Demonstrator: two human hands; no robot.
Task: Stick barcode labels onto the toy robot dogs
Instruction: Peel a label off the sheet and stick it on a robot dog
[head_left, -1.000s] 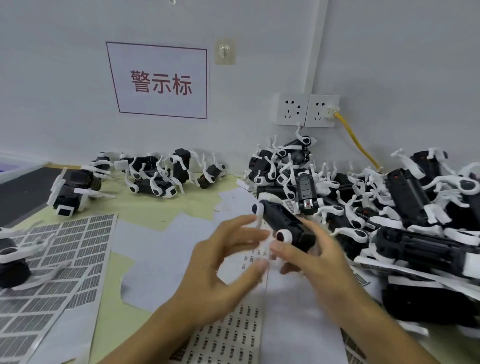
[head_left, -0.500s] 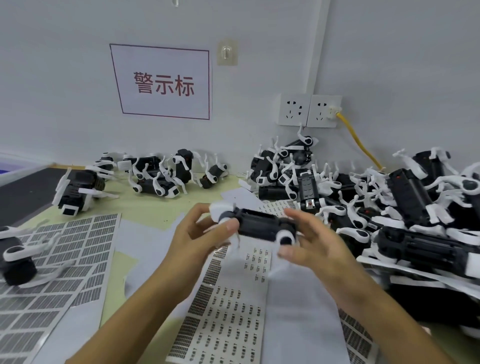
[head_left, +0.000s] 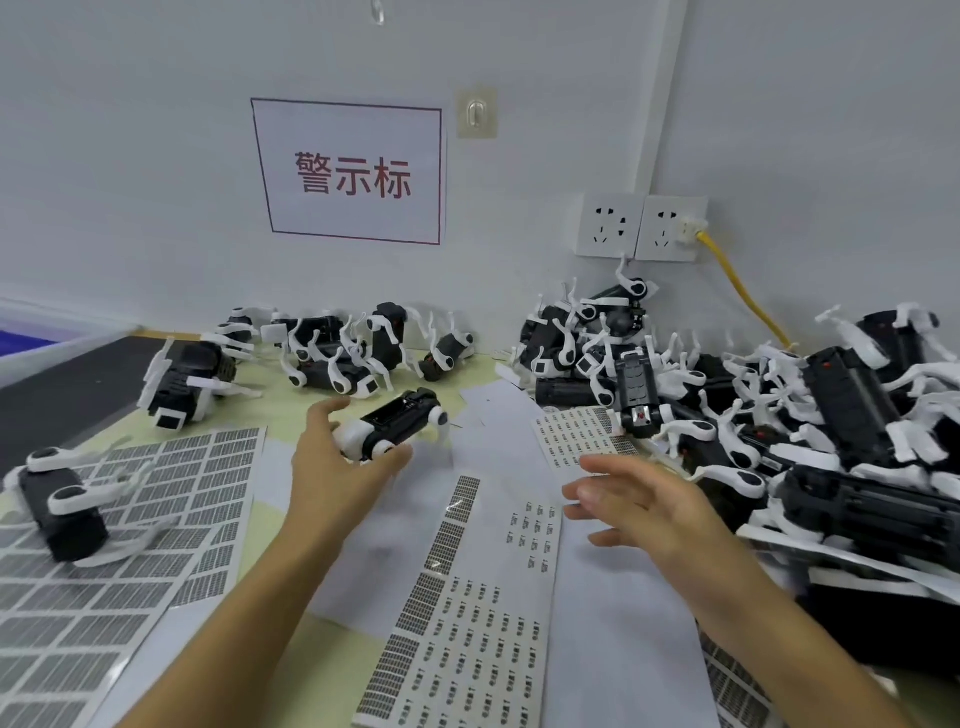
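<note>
My left hand (head_left: 337, 460) grips a black toy robot dog (head_left: 397, 423) with white legs by one end, just above the table and left of centre. Its far end points up and to the right. My right hand (head_left: 641, 501) hovers open to the right, fingers spread, holding nothing. Below and between my hands lies a long sheet of barcode labels (head_left: 467, 629). A larger label sheet (head_left: 130, 551) lies at the left, and a small one (head_left: 576, 439) near the pile.
A big pile of robot dogs (head_left: 810, 415) fills the right side up to the wall sockets (head_left: 641, 226). A smaller group (head_left: 337, 358) lies at the back, with single dogs at the left (head_left: 179, 387) and on the left sheet (head_left: 62, 501). A yellow cable (head_left: 743, 296) drops behind the pile.
The dog went from both hands into my left hand alone and moved left and away. My right hand let go and drew back to the right, open.
</note>
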